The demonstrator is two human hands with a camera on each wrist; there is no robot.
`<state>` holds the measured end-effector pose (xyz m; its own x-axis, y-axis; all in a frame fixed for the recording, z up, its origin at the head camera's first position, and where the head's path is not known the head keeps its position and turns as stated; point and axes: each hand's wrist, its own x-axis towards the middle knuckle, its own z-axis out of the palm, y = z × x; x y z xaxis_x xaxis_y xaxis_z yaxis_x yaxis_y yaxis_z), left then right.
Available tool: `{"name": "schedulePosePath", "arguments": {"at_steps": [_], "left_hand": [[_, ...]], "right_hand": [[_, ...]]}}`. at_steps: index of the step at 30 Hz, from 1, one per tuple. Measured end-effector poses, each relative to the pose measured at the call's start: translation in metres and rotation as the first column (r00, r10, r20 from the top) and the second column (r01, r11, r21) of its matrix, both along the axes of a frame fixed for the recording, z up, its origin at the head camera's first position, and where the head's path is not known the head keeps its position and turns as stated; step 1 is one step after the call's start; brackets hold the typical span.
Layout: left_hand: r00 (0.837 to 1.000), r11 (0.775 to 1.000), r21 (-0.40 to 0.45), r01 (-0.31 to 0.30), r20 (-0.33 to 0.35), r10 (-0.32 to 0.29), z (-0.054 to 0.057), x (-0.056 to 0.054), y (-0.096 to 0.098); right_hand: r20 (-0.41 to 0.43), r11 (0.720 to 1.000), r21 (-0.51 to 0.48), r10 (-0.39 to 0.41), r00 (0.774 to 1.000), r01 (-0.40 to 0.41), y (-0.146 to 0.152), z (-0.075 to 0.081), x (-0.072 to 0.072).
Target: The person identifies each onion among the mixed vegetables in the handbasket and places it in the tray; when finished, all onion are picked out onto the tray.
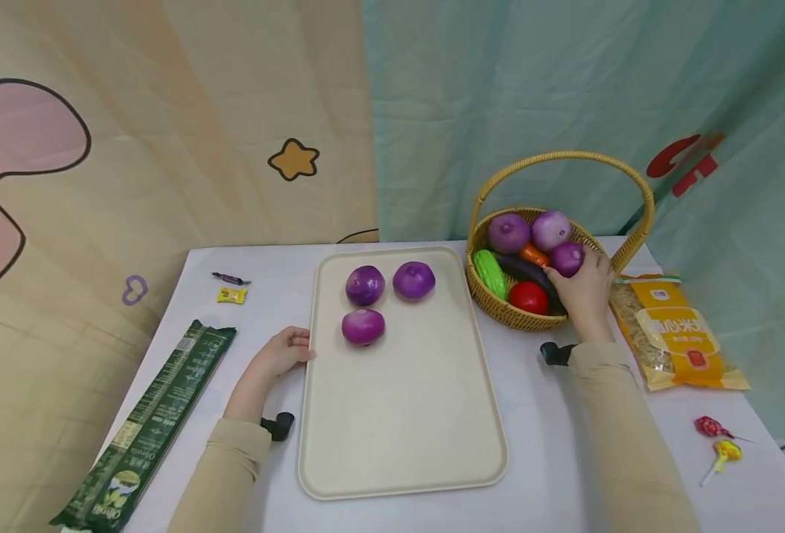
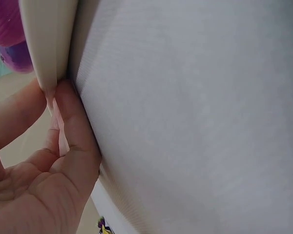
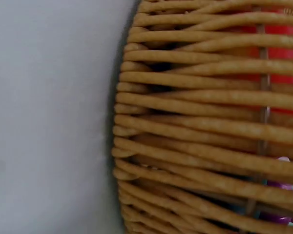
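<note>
My left hand (image 1: 284,354) pinches the left rim of a cream tray (image 1: 406,429); in the left wrist view, thumb and fingers meet across the tray's edge. Three purple onions (image 1: 363,327) sit on the tray's upper left part. At the back right, my right hand (image 1: 587,292) reaches into a wicker basket (image 1: 509,317) and grips a purple onion (image 1: 568,258) between thumb and fingers. Around it in the basket lie two paler onions (image 1: 509,233), a carrot (image 1: 532,255), an eggplant (image 1: 522,268), a green ridged vegetable (image 1: 490,274) and a tomato (image 1: 528,297). The right wrist view shows only woven wall and cloth, not the fingers.
The basket's tall handle (image 1: 566,155) arches over its contents. A yellow food bag (image 1: 679,333) lies right of the basket, with two lollipops (image 1: 712,427) nearer. On the left are a long green package (image 1: 149,429) and two small wrapped candies (image 1: 231,295). A curtain (image 1: 232,148) hangs behind.
</note>
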<state>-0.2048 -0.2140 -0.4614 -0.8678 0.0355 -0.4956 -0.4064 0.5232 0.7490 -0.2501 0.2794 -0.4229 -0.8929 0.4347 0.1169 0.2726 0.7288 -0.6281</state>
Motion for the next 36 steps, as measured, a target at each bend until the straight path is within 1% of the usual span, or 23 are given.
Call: {"name": "schedulePosePath", "arguments": {"at_steps": [3,5,9,14,19,23,26,28,30,33,36], "left_hand": [[1.000,1.000,-0.006,0.007,-0.005,-0.007,0.000,0.000,0.000],[1.000,1.000,-0.002,0.009,-0.008,-0.009,0.000,0.000,0.000],[1.000,1.000,-0.005,0.005,-0.004,-0.005,0.001,0.000,0.000],[1.000,1.000,-0.008,0.007,-0.008,-0.007,0.001,-0.001,0.001],[1.000,1.000,0.012,0.003,-0.005,-0.003,0.002,-0.001,0.000],[1.000,1.000,0.020,-0.002,0.001,0.002,0.002,0.000,0.001],[1.000,1.000,0.021,0.001,-0.001,-0.001,0.002,0.000,0.001],[1.000,1.000,0.019,-0.002,0.002,0.001,0.002,0.000,0.001],[1.000,1.000,0.016,0.002,0.005,-0.002,0.002,-0.001,0.001],[1.000,1.000,0.016,-0.003,0.012,0.003,0.001,-0.002,0.001],[1.000,1.000,0.015,0.005,0.012,-0.006,0.001,-0.002,0.000]], "right_hand": [[-0.002,0.999,-0.034,-0.026,1.000,0.026,0.000,-0.002,-0.004],[-0.010,0.999,-0.037,-0.032,0.999,0.032,0.000,-0.003,-0.007],[-0.017,0.999,-0.001,-0.037,0.999,0.037,0.000,-0.005,-0.009],[-0.052,0.999,0.035,-0.040,0.998,0.041,0.000,-0.005,-0.010],[-0.109,0.999,-0.015,-0.043,0.993,0.042,-0.004,-0.004,-0.005],[-0.138,0.998,-0.056,-0.021,0.990,0.014,-0.014,0.005,0.006],[-0.146,0.994,-0.099,0.027,0.989,-0.042,-0.029,0.016,0.015],[-0.158,0.985,-0.139,0.083,0.984,-0.105,-0.043,0.021,0.022],[-0.168,0.968,-0.172,0.153,0.974,-0.182,-0.061,0.024,0.028],[-0.151,0.927,-0.225,0.271,0.951,-0.300,-0.094,0.022,0.036],[-0.093,0.873,-0.300,0.373,0.923,-0.384,-0.127,0.013,0.040]]}}
